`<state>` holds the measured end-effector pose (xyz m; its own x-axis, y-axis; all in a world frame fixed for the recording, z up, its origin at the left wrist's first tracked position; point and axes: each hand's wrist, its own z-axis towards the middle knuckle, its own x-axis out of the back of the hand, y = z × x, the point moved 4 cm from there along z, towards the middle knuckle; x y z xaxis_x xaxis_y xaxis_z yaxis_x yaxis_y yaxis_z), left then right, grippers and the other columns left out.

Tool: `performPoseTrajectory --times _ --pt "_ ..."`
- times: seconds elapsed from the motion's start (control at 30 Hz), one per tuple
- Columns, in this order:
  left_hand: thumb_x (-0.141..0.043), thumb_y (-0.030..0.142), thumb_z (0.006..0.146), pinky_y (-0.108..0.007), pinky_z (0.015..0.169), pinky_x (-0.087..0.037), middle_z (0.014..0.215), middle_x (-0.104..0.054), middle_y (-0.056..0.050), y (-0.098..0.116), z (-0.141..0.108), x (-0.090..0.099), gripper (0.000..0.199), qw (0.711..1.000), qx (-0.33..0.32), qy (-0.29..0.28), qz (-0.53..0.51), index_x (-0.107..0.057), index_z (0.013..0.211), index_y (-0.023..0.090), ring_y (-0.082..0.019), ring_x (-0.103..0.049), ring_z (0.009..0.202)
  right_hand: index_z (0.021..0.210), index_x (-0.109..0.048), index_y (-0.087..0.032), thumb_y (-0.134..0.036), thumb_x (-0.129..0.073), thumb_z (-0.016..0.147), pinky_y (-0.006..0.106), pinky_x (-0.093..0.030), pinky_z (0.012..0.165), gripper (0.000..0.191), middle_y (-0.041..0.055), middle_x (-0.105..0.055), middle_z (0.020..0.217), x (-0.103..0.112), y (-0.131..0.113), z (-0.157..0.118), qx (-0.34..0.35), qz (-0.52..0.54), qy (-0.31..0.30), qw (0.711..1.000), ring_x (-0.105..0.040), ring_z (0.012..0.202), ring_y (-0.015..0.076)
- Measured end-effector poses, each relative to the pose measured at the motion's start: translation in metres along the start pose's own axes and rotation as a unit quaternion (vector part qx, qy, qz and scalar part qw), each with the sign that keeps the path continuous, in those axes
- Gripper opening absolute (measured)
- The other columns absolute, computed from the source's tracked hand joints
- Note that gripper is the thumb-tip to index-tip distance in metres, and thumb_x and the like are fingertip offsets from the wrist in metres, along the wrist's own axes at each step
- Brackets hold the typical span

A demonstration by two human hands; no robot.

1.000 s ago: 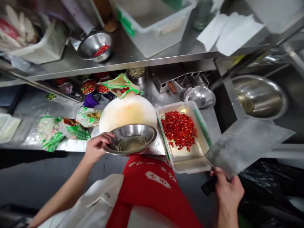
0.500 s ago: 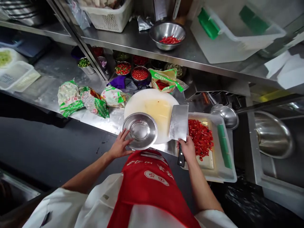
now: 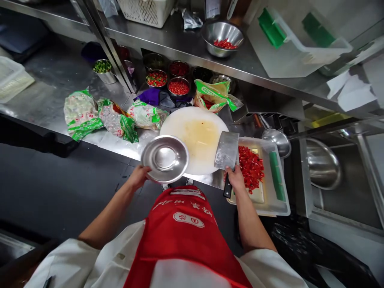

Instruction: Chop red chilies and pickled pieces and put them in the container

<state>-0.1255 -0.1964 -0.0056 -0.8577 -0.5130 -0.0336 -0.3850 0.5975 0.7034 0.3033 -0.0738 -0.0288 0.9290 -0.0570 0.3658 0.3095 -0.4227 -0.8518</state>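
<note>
My left hand [image 3: 140,176] grips the rim of a steel bowl [image 3: 165,158] that has nothing in it. The bowl hangs over the counter's front edge and overlaps the left side of the round white cutting board [image 3: 204,134]. In my right hand [image 3: 235,178] is a broad cleaver [image 3: 227,151], held near the top of its black handle. Its blade lies over the board's right edge. Chopped red chillies [image 3: 251,168] fill part of a clear plastic tub [image 3: 277,206] just right of the cleaver.
Plastic bags [image 3: 82,114] lie left of the board. Behind it stand small pots of chopped chillies [image 3: 179,86] and an opened green bag [image 3: 213,96]. The shelf [image 3: 180,46] above holds a steel bowl [image 3: 223,38] of red chillies. A ladle [image 3: 277,142] is at right.
My left hand has closed on the bowl's rim, and the bowl has moved left, off part of the board. My right hand still holds the cleaver. The view has shifted slightly.
</note>
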Motion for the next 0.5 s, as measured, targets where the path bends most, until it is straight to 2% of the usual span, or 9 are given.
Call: performPoseTrajectory --times 0.1,0.2,0.3,0.4,0.5 --pt "-0.06 0.021 0.05 -0.023 0.048 -0.051 0.063 -0.059 0.002 -0.002 -0.012 0.049 0.026 0.988 -0.066 0.13 -0.046 -0.055 0.076 0.017 -0.014 -0.059 0.054 0.086 -0.042 -0.025 -0.052 -0.064 0.076 0.027 -0.04 0.037 0.036 -0.0082 -0.05 0.049 -0.003 0.008 -0.006 -0.028 -0.011 -0.018 0.999 -0.049 0.037 0.014" --pt "-0.059 0.021 0.051 -0.022 0.055 -0.053 0.075 -0.06 0.003 -0.008 -0.016 0.075 0.038 0.963 -0.121 0.227 -0.078 -0.053 0.089 0.019 -0.012 -0.059 0.06 0.084 -0.041 -0.026 -0.057 -0.065 0.076 0.027 -0.04 0.036 0.04 -0.0079 -0.05 0.049 -0.006 0.015 -0.015 -0.042 -0.027 -0.051 0.997 -0.049 0.037 0.0143" --pt "-0.058 0.02 0.053 -0.025 0.06 -0.055 0.093 -0.062 0.0 -0.013 -0.011 0.071 0.052 0.944 -0.165 0.269 -0.101 -0.052 0.105 0.022 -0.012 -0.061 0.069 0.08 -0.041 -0.026 -0.06 -0.065 0.076 0.028 -0.04 0.036 0.042 -0.0071 -0.051 0.05 -0.01 0.019 -0.02 -0.047 -0.045 -0.09 0.994 -0.048 0.037 0.0145" --pt "-0.058 0.017 0.054 -0.03 0.061 -0.056 0.102 -0.061 -0.004 -0.018 0.003 0.05 0.058 0.941 -0.181 0.259 -0.121 -0.052 0.112 0.023 -0.017 -0.062 0.076 0.078 -0.042 -0.026 -0.061 -0.067 0.074 0.027 -0.04 0.035 0.044 -0.0069 -0.051 0.049 -0.018 0.017 -0.023 -0.044 -0.064 -0.141 0.987 -0.047 0.036 0.0142" --pt "-0.06 0.016 0.057 -0.032 0.062 -0.057 0.103 -0.06 -0.006 -0.026 0.018 0.03 0.055 0.947 -0.186 0.24 -0.106 -0.052 0.111 0.023 -0.019 -0.062 0.08 0.079 -0.045 -0.025 -0.061 -0.068 0.074 0.027 -0.039 0.035 0.043 -0.0067 -0.052 0.049 -0.033 0.012 -0.028 -0.037 -0.083 -0.209 0.974 -0.047 0.035 0.0141"
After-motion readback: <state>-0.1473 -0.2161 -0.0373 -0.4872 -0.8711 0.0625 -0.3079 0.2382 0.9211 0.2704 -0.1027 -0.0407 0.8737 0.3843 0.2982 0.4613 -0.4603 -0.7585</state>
